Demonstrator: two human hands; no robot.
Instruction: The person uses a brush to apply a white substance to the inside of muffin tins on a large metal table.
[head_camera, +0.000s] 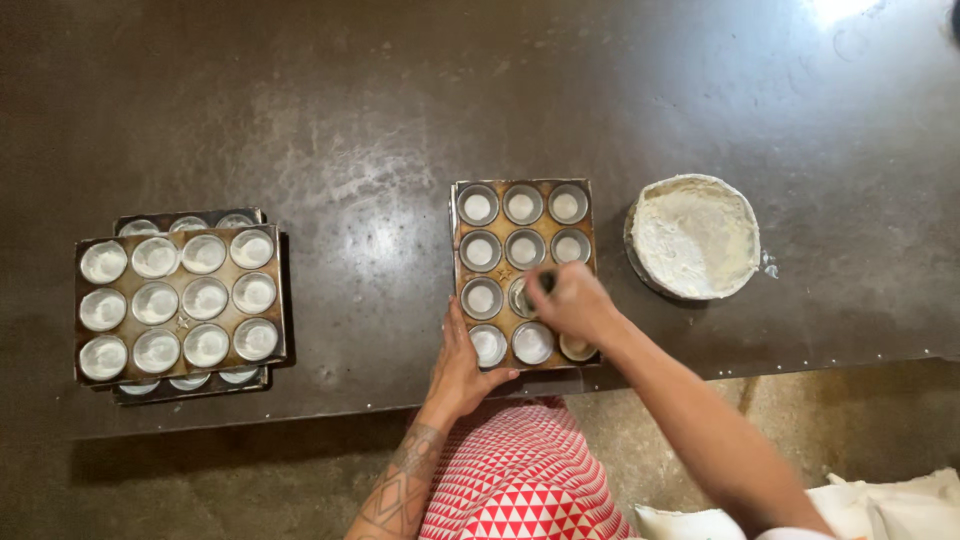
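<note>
I stand at a dark table (330, 120) with a muffin tray (523, 272) straight ahead of me, its long side running from six o'clock to twelve. My left hand (462, 365) lies flat and open on the tray's near left corner, at about seven o'clock from its middle, fingers together and pointing up the left edge, thumb stretched toward the nearest cup; it grips nothing, only presses the tray. My right hand (572, 303) comes in from five o'clock and is curled over the third row of cups, fingers bunched down into the middle cup there. Something small and dark shows at my fingertips (I cannot tell what it is, or whether I truly have hold of it). The cups I can see are shiny metal with pale round bottoms; the one at the near right corner looks tan instead.

At three o'clock from the tray, just beside it, sits a round pan (694, 237) coated with a whitish paste. Well away at nine o'clock rests a stack of trays (180, 300), the top one showing twelve bright cups. A red and white patterned cloth (520, 480) covers my front at six o'clock.
</note>
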